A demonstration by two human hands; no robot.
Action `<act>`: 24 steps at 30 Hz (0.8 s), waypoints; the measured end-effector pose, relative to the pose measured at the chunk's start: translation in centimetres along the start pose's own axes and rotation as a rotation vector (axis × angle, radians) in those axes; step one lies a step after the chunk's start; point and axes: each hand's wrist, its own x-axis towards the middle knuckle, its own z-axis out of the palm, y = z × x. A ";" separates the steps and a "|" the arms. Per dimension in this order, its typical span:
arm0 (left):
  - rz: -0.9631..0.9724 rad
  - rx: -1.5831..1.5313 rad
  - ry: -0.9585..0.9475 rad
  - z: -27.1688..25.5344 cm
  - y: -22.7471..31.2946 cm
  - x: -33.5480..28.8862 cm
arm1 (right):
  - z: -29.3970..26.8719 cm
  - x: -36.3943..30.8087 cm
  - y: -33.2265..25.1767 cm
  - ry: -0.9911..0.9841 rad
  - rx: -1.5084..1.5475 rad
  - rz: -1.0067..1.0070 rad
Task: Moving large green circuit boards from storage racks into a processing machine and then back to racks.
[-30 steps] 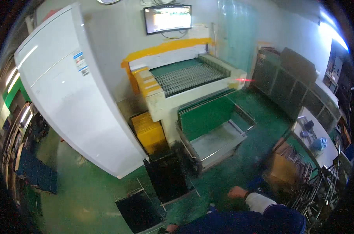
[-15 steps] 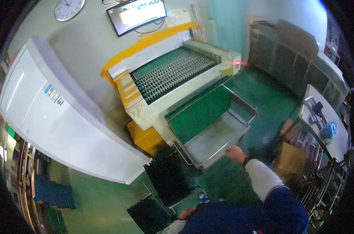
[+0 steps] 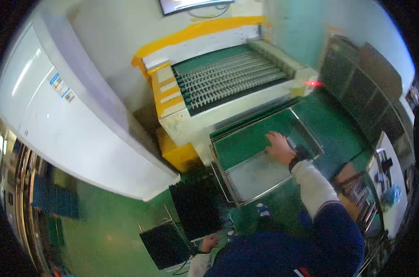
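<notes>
Head view, taking the metal tray [image 3: 251, 177] below the roller conveyor as the landmark: far to its left stands a large white cabinet [image 3: 66, 115]. Below-left of the tray, a black panel [image 3: 165, 244] leans on the green floor [image 3: 103, 221], and the left hand [image 3: 210, 241] rests at its right edge, fingers curled against it; whether they actually grip it cannot be told. A second black panel [image 3: 195, 207] stands just left of the tray's near corner. Above-left of the tray sits a yellow box [image 3: 179, 152]. Directly behind the tray is the roller conveyor [image 3: 228, 81] with its yellow-topped housing. Inside the tray, a green board [image 3: 246, 143] lies against the far side. The right hand [image 3: 279, 147] lies flat on that board's right part, fingers spread wide and holding nothing. Right of the tray, dark racks [image 3: 362, 78] line the wall.
</notes>
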 end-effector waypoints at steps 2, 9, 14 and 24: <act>-0.068 0.054 0.179 0.0 -0.9 -0.8 | -0.6 2.8 -0.1 0.018 -0.016 -0.051; 0.297 1.301 0.144 7.4 -4.7 -2.9 | 2.1 7.3 3.9 0.068 -0.097 -0.223; 0.211 1.071 0.367 13.0 -9.4 1.5 | 1.6 7.7 5.3 -0.060 -0.008 -0.224; 0.084 0.216 0.420 18.9 10.5 2.5 | 0.4 10.0 9.3 0.120 0.043 -0.318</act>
